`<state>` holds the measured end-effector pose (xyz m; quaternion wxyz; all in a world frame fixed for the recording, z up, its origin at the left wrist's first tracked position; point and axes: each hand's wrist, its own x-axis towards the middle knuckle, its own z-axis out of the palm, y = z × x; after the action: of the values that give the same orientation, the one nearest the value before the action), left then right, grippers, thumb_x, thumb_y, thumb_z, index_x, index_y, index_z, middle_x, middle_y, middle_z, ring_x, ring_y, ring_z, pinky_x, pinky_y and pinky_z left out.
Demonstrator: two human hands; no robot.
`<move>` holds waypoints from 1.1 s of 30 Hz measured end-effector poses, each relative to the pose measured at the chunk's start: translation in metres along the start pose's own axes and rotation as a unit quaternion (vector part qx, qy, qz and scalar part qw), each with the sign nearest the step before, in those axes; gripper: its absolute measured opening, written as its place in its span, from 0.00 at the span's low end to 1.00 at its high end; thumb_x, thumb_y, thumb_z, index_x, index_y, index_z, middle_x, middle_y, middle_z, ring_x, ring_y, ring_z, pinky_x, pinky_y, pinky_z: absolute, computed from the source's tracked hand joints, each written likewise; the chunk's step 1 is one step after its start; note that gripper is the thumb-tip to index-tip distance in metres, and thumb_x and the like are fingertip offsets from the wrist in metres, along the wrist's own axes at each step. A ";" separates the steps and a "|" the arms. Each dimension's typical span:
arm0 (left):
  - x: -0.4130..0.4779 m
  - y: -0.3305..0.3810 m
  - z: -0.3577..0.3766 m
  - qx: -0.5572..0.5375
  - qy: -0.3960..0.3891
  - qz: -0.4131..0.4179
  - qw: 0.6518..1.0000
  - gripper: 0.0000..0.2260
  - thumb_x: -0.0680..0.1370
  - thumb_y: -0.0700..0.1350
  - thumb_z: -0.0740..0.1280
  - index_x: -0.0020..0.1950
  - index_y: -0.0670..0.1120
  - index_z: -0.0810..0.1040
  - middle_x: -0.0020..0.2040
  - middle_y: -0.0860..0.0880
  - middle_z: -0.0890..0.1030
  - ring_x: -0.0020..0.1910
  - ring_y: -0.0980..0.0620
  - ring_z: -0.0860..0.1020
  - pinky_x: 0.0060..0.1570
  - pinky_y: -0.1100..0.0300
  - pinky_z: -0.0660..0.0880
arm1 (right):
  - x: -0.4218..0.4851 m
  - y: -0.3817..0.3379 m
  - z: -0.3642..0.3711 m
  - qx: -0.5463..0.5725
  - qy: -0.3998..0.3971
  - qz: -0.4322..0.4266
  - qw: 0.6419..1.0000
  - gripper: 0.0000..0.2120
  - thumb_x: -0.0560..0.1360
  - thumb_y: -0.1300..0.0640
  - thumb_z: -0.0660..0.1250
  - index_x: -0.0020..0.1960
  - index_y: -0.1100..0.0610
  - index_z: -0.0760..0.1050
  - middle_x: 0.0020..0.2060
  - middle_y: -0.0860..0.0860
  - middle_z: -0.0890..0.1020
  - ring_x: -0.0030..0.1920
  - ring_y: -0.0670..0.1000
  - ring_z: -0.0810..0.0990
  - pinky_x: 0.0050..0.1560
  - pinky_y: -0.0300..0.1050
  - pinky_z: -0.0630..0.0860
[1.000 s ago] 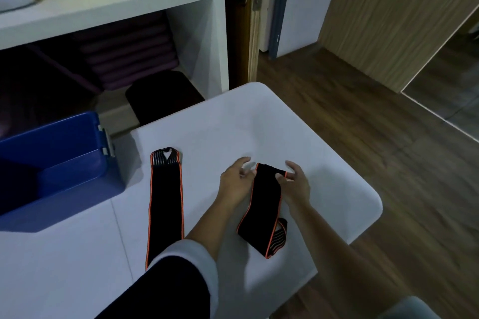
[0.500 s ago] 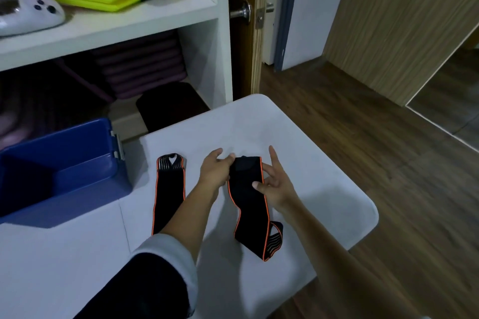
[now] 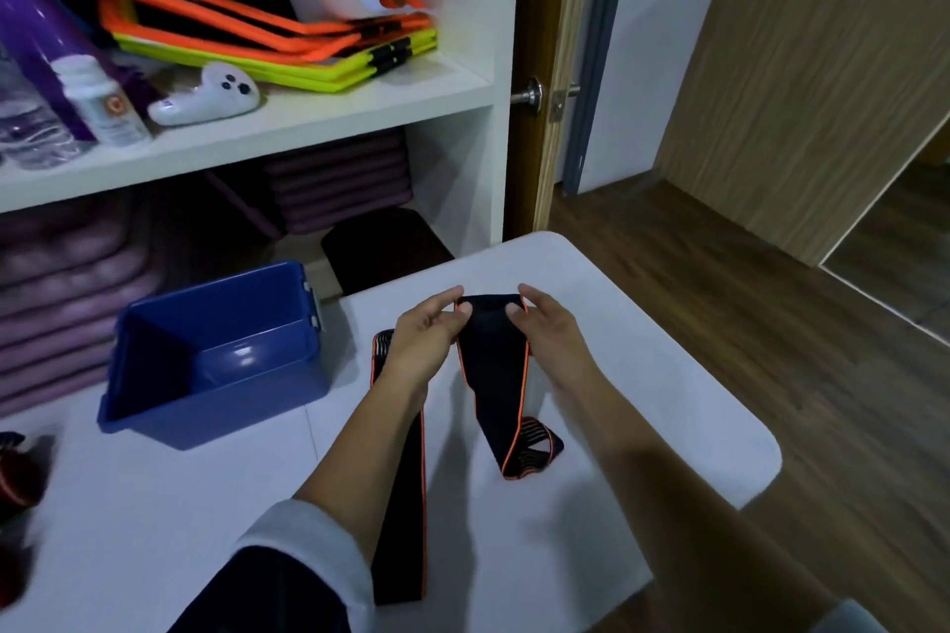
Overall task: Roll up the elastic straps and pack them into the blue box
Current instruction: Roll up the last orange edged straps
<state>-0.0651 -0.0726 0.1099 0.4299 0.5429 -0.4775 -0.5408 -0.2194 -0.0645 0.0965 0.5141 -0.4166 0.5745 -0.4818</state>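
A black elastic strap with orange edges [image 3: 494,375] hangs from both my hands above the white table [image 3: 642,401]. My left hand [image 3: 426,334] pinches its top left corner and my right hand [image 3: 545,329] pinches the top right corner. The strap's lower end, with striped grip lines, trails on the table. A second black strap [image 3: 401,519] lies flat under my left forearm, partly hidden. The blue box [image 3: 216,355] stands open and empty to the left.
A white shelf unit [image 3: 308,118] behind the table holds orange and yellow frames, a white controller, bottles and purple mats. Dark red items [image 3: 20,473] sit at the table's left edge. The table's rounded right edge drops to wooden floor [image 3: 771,324].
Both hands have lifted the strap's top end higher and spread it between them. The view has tilted up, showing more of the shelf.
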 end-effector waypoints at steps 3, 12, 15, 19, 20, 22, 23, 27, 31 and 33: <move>-0.001 0.007 -0.016 -0.001 0.030 0.029 0.999 0.11 0.77 0.45 0.67 0.58 0.50 0.80 0.46 0.47 0.83 0.47 0.57 0.80 0.53 0.64 0.73 | -0.006 -0.014 0.014 -0.020 -0.028 -0.054 0.998 0.18 0.77 0.60 0.64 0.67 0.51 0.71 0.58 0.56 0.80 0.56 0.52 0.80 0.56 0.44 0.78; 0.008 0.033 -0.057 0.074 0.080 0.129 0.986 0.12 0.75 0.44 0.69 0.57 0.54 0.80 0.47 0.51 0.81 0.49 0.53 0.80 0.54 0.58 0.76 | -0.008 -0.049 0.054 -0.075 -0.038 -0.165 0.983 0.13 0.77 0.54 0.65 0.62 0.49 0.76 0.58 0.47 0.80 0.49 0.41 0.81 0.55 0.39 0.77; 0.021 0.046 -0.067 0.093 0.097 0.142 0.981 0.11 0.74 0.41 0.69 0.56 0.52 0.81 0.39 0.51 0.76 0.40 0.54 0.75 0.48 0.59 0.74 | 0.007 -0.058 0.067 -0.071 -0.031 -0.191 0.979 0.13 0.78 0.56 0.65 0.62 0.54 0.77 0.58 0.51 0.81 0.49 0.42 0.81 0.54 0.37 0.77; 0.050 0.069 -0.083 0.108 0.126 0.135 0.977 0.12 0.74 0.38 0.69 0.56 0.48 0.81 0.35 0.52 0.73 0.38 0.54 0.73 0.41 0.66 0.77 | 0.041 -0.078 0.088 -0.068 -0.064 -0.185 0.978 0.14 0.78 0.60 0.64 0.63 0.56 0.76 0.61 0.53 0.79 0.61 0.49 0.77 0.63 0.42 0.73; 0.057 0.075 -0.087 0.119 0.137 0.137 0.974 0.12 0.74 0.38 0.70 0.56 0.48 0.81 0.36 0.52 0.74 0.39 0.55 0.74 0.41 0.68 0.75 | 0.050 -0.084 0.092 -0.068 -0.068 -0.186 0.978 0.14 0.78 0.60 0.64 0.63 0.55 0.76 0.61 0.52 0.79 0.62 0.49 0.76 0.65 0.44 0.72; 0.070 0.089 -0.094 0.137 0.155 0.150 0.967 0.13 0.73 0.40 0.71 0.55 0.51 0.81 0.39 0.52 0.76 0.42 0.55 0.75 0.49 0.63 0.74 | 0.067 -0.096 0.101 -0.062 -0.072 -0.190 0.977 0.13 0.78 0.60 0.64 0.62 0.55 0.76 0.60 0.52 0.79 0.62 0.51 0.75 0.65 0.47 0.72; 0.075 0.098 -0.097 0.139 0.159 0.154 0.965 0.13 0.72 0.40 0.71 0.55 0.52 0.81 0.39 0.53 0.76 0.43 0.54 0.75 0.52 0.60 0.73 | 0.076 -0.103 0.106 -0.056 -0.074 -0.196 0.976 0.13 0.78 0.60 0.64 0.62 0.55 0.77 0.59 0.53 0.79 0.61 0.52 0.76 0.64 0.49 0.72; 0.092 0.135 -0.107 0.106 0.160 0.170 0.966 0.12 0.73 0.40 0.70 0.55 0.52 0.81 0.38 0.53 0.76 0.40 0.51 0.77 0.47 0.52 0.80 | 0.103 -0.141 0.119 -0.030 -0.075 -0.258 0.963 0.13 0.77 0.65 0.64 0.61 0.62 0.76 0.59 0.59 0.79 0.62 0.56 0.76 0.65 0.49 0.72; 0.089 0.160 -0.112 0.101 0.170 0.231 0.953 0.12 0.75 0.38 0.68 0.57 0.48 0.80 0.45 0.50 0.78 0.30 0.61 0.74 0.32 0.70 0.72 | 0.106 -0.166 0.124 -0.016 -0.080 -0.295 0.952 0.13 0.77 0.67 0.63 0.61 0.62 0.76 0.59 0.56 0.79 0.60 0.49 0.75 0.61 0.34 0.70; 0.084 0.155 -0.114 0.101 0.165 0.228 0.954 0.12 0.75 0.39 0.68 0.56 0.50 0.80 0.45 0.51 0.78 0.33 0.59 0.75 0.34 0.70 0.72 | 0.100 -0.161 0.123 -0.003 -0.089 -0.299 0.950 0.14 0.77 0.67 0.63 0.62 0.59 0.76 0.61 0.55 0.78 0.63 0.50 0.75 0.65 0.41 0.70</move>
<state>0.0370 -0.1877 0.2525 0.5580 0.5416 -0.5630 -0.2800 -0.1124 -0.2072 0.2349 0.3944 -0.6118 0.3769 -0.5728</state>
